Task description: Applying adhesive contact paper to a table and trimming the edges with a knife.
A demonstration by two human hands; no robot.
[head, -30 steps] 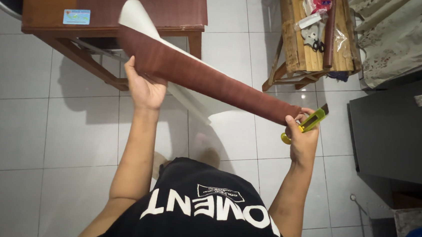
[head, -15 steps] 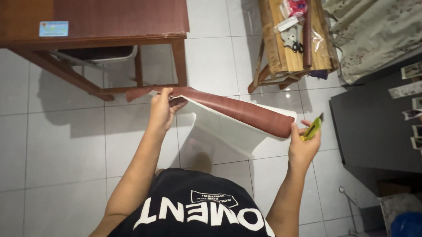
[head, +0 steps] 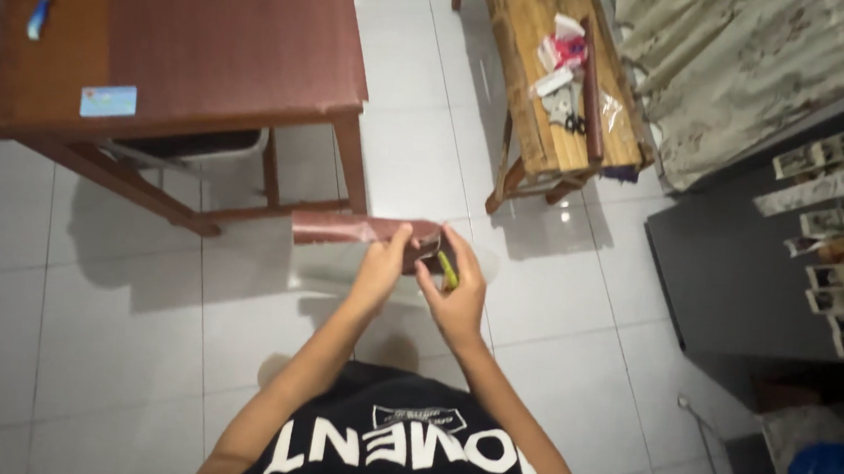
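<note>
Wood-grain film (head: 342, 229), rolled up into a reddish-brown tube, sits in front of our chest above the tiled floor (head: 87, 281). Our left hand (head: 385, 264) is closed round its right end, and our right hand (head: 458, 295) meets it there, fingers pinching a small yellow-green cutter (head: 448, 269) against the roll. We judge the film light, thin and floppy, with a slick face that wants to spring open, so it is best held round the middle of the tube with a loose wrap, not by an edge. Beyond stand the brown worktop (head: 187, 38) and a wooden bench (head: 534, 85) carrying scissors (head: 564, 113).
</note>
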